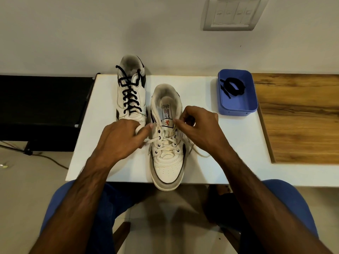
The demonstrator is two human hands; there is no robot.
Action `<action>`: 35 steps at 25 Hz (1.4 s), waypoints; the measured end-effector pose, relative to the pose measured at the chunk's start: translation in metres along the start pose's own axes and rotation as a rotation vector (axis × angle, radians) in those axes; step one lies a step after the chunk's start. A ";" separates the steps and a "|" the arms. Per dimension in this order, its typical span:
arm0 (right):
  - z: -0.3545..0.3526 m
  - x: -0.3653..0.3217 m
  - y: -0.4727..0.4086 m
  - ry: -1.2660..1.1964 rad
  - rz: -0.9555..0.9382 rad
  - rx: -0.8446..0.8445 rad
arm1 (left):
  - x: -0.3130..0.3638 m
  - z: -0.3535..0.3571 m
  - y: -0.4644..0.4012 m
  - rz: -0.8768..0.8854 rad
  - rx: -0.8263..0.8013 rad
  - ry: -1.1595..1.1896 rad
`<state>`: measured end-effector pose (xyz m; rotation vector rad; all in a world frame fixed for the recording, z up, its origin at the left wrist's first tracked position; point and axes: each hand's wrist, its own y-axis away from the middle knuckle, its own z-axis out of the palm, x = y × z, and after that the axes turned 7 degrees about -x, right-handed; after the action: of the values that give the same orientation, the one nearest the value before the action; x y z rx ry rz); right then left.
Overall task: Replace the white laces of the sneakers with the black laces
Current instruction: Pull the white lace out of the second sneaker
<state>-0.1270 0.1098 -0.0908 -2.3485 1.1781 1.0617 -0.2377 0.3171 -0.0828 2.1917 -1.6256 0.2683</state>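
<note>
- The left hand's fingers [146, 128] were curled around the white lace [166, 141], pinching a bunched end of it just left of the near sneaker [167, 143].
- The right hand's fingers [178, 122] pinched the lace at the sneaker's upper right eyelets, beside the tongue.
- The left hand [122, 138] and the right hand [200, 128] flanked the sneaker, forearms reaching in from the near edge.
- The near sneaker stood on the white desk [229, 153], toe overhanging the near edge, white lace crossing its lower eyelets.
- The far sneaker [131, 88], to the left, carried black laces.
- A blue tray [236, 107] at the far right held a coiled black lace [235, 87], well apart from both hands.
</note>
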 end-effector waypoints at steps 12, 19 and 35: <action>0.022 -0.019 0.012 0.190 -0.103 -0.200 | 0.024 0.021 -0.008 0.152 0.032 0.341; 0.006 -0.018 0.013 0.252 -0.130 -0.100 | 0.011 0.015 -0.009 0.175 -0.021 0.500; -0.006 -0.007 0.011 0.211 -0.157 -0.019 | 0.011 0.015 -0.011 0.181 -0.005 0.497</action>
<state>-0.1353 0.1040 -0.0807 -2.5696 1.0338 0.7926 -0.2256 0.3042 -0.0943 1.7806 -1.5250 0.7893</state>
